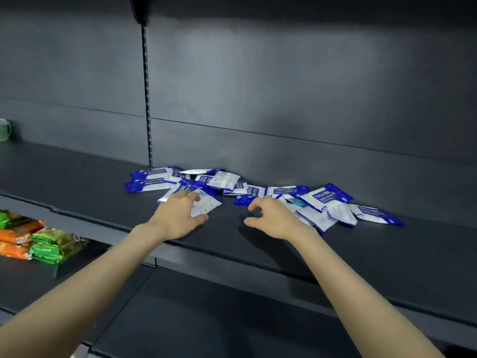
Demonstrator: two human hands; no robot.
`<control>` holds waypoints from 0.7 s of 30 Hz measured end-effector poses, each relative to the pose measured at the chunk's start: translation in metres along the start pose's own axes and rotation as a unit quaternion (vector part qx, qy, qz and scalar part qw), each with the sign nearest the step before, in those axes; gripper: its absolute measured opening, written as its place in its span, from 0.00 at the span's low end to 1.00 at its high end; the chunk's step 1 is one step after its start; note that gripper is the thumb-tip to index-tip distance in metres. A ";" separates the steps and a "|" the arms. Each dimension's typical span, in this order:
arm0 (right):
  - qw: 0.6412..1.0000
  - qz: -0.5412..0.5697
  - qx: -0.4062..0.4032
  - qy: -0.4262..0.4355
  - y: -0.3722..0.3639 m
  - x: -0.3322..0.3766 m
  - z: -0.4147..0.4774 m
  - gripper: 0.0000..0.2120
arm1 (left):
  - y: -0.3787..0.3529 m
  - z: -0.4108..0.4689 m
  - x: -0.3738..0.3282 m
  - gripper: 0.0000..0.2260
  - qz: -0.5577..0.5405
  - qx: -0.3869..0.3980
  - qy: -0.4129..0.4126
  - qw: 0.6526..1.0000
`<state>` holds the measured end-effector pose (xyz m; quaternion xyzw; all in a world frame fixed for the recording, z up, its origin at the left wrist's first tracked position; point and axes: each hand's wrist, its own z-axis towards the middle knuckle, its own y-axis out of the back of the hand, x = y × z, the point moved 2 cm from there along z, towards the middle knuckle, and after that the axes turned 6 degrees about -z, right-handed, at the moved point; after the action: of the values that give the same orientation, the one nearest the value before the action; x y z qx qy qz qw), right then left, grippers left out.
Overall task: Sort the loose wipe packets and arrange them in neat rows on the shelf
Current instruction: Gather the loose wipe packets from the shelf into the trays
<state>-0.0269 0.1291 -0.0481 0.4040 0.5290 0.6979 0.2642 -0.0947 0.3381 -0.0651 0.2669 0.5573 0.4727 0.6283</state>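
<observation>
Several blue and white wipe packets (227, 180) lie in a loose, overlapping heap along the back of a dark grey shelf (361, 254). My left hand (178, 215) reaches over the heap's front left; its fingers rest on a white packet (206, 205) and the thumb sits under that packet's near edge. My right hand (271, 218) hovers just in front of the heap's middle, fingers loosely curled, holding nothing. More packets (327, 200) spread out to the right of it, partly hidden behind the wrist.
A slotted metal upright (147, 99) divides the dark back panel. On a lower shelf at the left lie green and orange packs (33, 244). A pale green object (4, 130) stands at the far left edge. Another dark shelf (206, 319) runs below.
</observation>
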 end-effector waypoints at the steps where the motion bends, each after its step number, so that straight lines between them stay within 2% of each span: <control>1: 1.000 0.007 0.004 0.003 -0.003 -0.002 0.017 0.18 | 0.000 0.012 0.007 0.25 0.008 0.001 0.017 1.000; 8: 1.000 0.013 -0.015 -0.014 -0.020 -0.016 0.117 0.24 | -0.012 0.077 0.045 0.36 0.065 0.066 0.105 0.990; 11: 0.998 0.026 -0.019 -0.051 -0.027 -0.018 0.145 0.32 | -0.012 0.091 0.055 0.43 0.092 0.065 0.117 0.987; 14: 0.992 0.071 -0.024 -0.104 -0.033 -0.016 0.167 0.40 | -0.013 0.106 0.064 0.51 0.039 0.083 0.153 0.984; 18: 0.974 0.120 -0.036 -0.191 -0.041 -0.013 0.189 0.50 | -0.015 0.117 0.066 0.50 0.013 0.054 0.176 0.983; 21: 0.973 0.071 -0.039 -0.216 -0.049 -0.011 0.200 0.52 | -0.014 0.123 0.069 0.49 -0.016 0.044 0.182 0.982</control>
<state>0.1451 0.2404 -0.0750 0.5715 0.4019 0.6308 0.3375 0.0216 0.4171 -0.0793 0.1950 0.6863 0.4785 0.5118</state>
